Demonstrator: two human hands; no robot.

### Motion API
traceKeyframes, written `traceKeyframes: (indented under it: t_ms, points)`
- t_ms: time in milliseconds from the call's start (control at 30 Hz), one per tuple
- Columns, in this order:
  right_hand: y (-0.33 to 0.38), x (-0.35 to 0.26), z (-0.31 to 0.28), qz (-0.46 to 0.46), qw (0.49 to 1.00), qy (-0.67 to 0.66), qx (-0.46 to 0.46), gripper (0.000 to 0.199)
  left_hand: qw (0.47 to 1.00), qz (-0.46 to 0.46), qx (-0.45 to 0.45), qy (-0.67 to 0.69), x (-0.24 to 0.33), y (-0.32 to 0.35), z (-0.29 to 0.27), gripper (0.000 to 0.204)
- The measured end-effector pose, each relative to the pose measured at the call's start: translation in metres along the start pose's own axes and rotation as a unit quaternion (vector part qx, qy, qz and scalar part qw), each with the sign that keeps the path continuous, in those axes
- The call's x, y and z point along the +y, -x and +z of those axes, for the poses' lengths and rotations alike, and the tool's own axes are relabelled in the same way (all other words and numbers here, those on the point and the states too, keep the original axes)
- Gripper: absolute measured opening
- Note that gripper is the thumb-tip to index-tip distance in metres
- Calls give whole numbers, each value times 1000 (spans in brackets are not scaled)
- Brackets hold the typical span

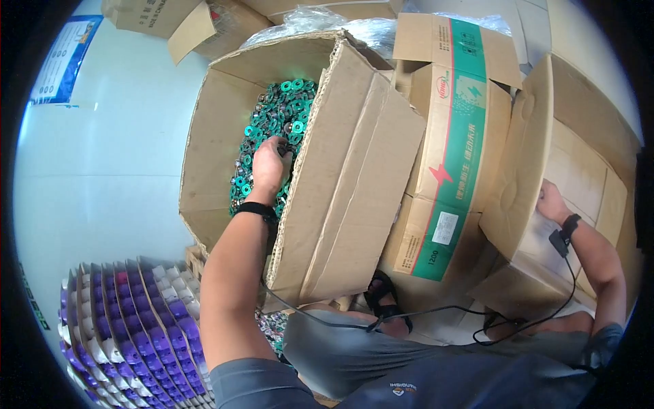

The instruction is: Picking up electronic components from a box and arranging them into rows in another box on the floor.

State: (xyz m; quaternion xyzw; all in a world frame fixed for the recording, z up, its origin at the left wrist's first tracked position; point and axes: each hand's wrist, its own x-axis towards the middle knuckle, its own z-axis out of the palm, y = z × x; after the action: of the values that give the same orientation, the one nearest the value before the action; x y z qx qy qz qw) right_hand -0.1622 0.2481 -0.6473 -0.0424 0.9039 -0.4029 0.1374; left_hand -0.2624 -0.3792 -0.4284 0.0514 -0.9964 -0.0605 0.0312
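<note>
My left hand (271, 169) reaches down into a tall open cardboard box (368, 136). Its fingers curl among a heap of small green and dark ring-shaped parts (276, 112), and what they grip is hidden. On the right, my right hand (554, 202) is closed at the near wall edge of another open cardboard box (511, 191), its fingertips partly hidden there. That box's inner bottom shows bare cardboard flaps. A black band sits on each wrist, and a thin black cable (443, 309) runs across my lap.
Between the two open boxes stands a brown carton (432, 163) with a green stripe and raised flaps. Stacked purple and white trays (136, 327) with dividers stand at lower left. Clear plastic wrap (306, 24) and more cartons (218, 31) lie behind. A white wall (116, 157) borders the left.
</note>
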Motion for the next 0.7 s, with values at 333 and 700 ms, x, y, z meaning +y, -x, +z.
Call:
traceKeyframes:
  t_ms: [333, 700]
  points:
    - [0, 10, -3, -4, 1000, 28, -7, 9, 998, 12, -56, -8, -18, -7, 3, 35]
    - [-10, 6, -36, 24, 997, -7, 69, 11, 932, -176, -4, 316, -24, -16, -50, 42]
